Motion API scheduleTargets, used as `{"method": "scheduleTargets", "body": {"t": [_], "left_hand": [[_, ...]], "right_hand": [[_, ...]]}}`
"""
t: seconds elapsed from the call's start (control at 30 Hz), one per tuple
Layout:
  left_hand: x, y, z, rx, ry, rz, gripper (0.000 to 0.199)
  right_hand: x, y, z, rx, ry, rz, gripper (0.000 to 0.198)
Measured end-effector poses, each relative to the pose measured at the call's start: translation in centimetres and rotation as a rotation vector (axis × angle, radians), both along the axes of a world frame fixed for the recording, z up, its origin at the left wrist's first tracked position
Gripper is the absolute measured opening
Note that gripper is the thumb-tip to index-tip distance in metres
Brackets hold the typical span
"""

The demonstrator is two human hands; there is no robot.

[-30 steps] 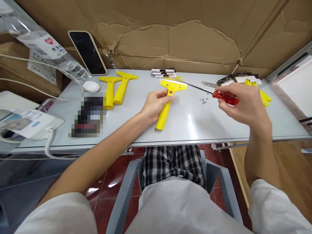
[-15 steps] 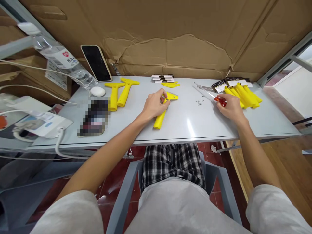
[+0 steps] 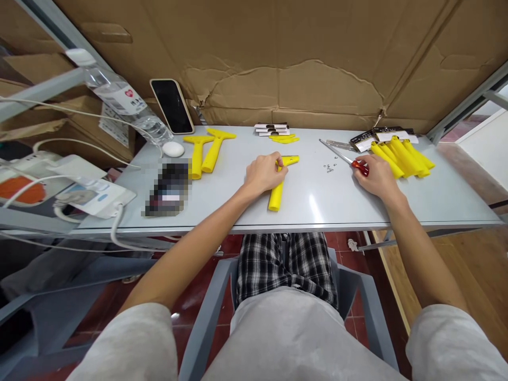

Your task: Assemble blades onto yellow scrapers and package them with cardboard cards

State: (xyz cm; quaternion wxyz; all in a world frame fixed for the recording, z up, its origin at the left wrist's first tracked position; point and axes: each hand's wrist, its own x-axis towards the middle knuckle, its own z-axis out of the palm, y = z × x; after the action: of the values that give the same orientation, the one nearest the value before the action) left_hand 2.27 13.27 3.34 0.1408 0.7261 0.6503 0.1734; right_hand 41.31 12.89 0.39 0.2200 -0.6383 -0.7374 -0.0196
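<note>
My left hand [image 3: 264,173] is closed over the neck of a yellow T-shaped scraper handle [image 3: 277,194], thumb and fingertips pressed together near its crosspiece. Its round open end points toward the table's front edge. Whether something small is also in those fingertips, I cannot tell. In my right hand [image 3: 377,177] is a screwdriver [image 3: 360,167] with a clear red grip. Its long metal shaft slants away to the left, low over the table. Several tiny screws [image 3: 329,168] lie scattered between the two hands, just left of the screwdriver.
Two yellow T-shaped handles [image 3: 213,151] lie at the left. Flat yellow pieces [image 3: 284,139] and stacked cards or packets [image 3: 272,129] sit at the back. More yellow handles [image 3: 405,156] and dark packets [image 3: 363,141] are at the right. A phone [image 3: 172,108], bottle [image 3: 130,100] and power strip [image 3: 93,196] crowd the left.
The yellow handle under my left hand has turned, its lower end swinging right. The screwdriver stays in my right hand, its shaft slightly shifted. The whole view has moved a little.
</note>
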Motion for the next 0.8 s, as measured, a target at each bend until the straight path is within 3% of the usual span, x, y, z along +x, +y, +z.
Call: {"method": "scheduleTargets", "body": {"t": [0.2,0.33,0.5,0.67,0.8], "left_hand": [[0.5,-0.1,0.2,-0.015,0.034,-0.002,0.024],[0.5,-0.4,0.7,-0.013,0.010,-0.019,0.022],[0.3,-0.7,0.7,0.013,-0.030,-0.055,0.018],[0.5,-0.8,0.4,0.038,-0.044,-0.083,0.017],[0.3,-1.2,0.7,0.055,-0.116,-0.087,0.023]], "right_hand": [[0.3,-0.2,-0.6,0.039,-0.020,0.020,0.062],[-0.5,-1.4,0.1,0.110,-0.018,-0.003,0.066],[-5.2,-4.6,1.4,0.212,0.026,0.095,0.059],[-11.3,-6.6,1.1,0.101,0.134,0.293,0.057],[-14.0,-6.5,0.3,-0.017,0.177,0.360,0.064]]}}
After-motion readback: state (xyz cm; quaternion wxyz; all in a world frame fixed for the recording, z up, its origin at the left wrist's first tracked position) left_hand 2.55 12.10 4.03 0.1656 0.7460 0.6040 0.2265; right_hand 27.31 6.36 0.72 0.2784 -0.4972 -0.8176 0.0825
